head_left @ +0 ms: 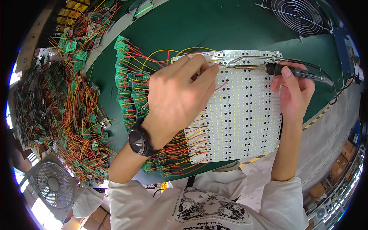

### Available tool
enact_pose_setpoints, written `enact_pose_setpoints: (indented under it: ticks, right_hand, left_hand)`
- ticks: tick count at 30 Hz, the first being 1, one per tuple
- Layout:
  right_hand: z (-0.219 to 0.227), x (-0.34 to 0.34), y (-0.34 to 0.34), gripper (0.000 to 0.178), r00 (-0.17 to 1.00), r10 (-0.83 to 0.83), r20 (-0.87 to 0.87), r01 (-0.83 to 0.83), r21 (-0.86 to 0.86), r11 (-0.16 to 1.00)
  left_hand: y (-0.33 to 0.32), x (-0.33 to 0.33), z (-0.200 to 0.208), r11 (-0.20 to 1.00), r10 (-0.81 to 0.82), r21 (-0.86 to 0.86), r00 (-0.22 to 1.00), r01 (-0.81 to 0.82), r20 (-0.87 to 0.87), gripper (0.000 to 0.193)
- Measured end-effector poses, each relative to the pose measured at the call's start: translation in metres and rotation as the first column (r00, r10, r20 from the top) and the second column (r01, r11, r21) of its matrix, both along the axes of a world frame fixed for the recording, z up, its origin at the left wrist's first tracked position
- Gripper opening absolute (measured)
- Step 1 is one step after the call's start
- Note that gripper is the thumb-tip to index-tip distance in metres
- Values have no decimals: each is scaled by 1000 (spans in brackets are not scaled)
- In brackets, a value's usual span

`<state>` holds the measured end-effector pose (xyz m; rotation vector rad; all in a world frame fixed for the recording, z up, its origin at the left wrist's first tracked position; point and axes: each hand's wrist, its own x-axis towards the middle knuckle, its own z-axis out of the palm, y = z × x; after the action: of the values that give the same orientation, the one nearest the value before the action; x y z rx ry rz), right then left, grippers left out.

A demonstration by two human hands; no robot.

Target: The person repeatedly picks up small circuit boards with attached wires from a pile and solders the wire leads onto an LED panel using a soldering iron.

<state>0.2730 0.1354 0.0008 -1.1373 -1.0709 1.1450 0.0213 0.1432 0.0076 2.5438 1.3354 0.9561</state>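
My right hand grips the dark handle of a soldering iron, thumb on top. Its metal tip points left, and a thin curved metal tube runs above it. The tip hovers at the upper part of a white LED panel covered with rows of small yellowish dots and black holes. My left hand, with a black watch on the wrist, is closed over the panel's upper left, its thumb and forefinger pinched on a wire close to the tip. The pinch itself is partly hidden. Red and yellow wires join the panel's left edge to small green circuit boards.
A large heap of wired green boards covers the left side. Glasses lie at the far edge of the green table. A round fan guard stands far right; the iron's cable trails right. A standing fan is lower left.
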Motion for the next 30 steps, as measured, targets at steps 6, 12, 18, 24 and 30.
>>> enact_pose_setpoints:
  ticks: [6, 12, 18, 24, 30]
  right_hand:
    - [-1, 1, 0, 23, 1000, 3, 9, -3, 12, 1000]
    - [0, 0, 0, 23, 1000, 6, 16, -7, 15, 1000]
    - [0, 0, 0, 22, 1000, 1, 30, -1, 10, 1000]
    - [-1, 1, -1, 22, 999, 18, 30, -19, 10, 1000]
    - [0, 1, -1, 22, 999, 21, 32, -22, 10, 1000]
  left_hand:
    - [1, -2, -3, 999, -40, 8, 997, 39, 61, 11]
    - [1, -2, -4, 998, -55, -5, 994, 56, 95, 10]
    - [2, -1, -4, 999, -34, -7, 994, 35, 105, 11]
    - [2, -1, -3, 999, -47, -10, 995, 48, 86, 11]
    - [2, -1, -5, 999, -46, -1, 993, 46, 105, 11]
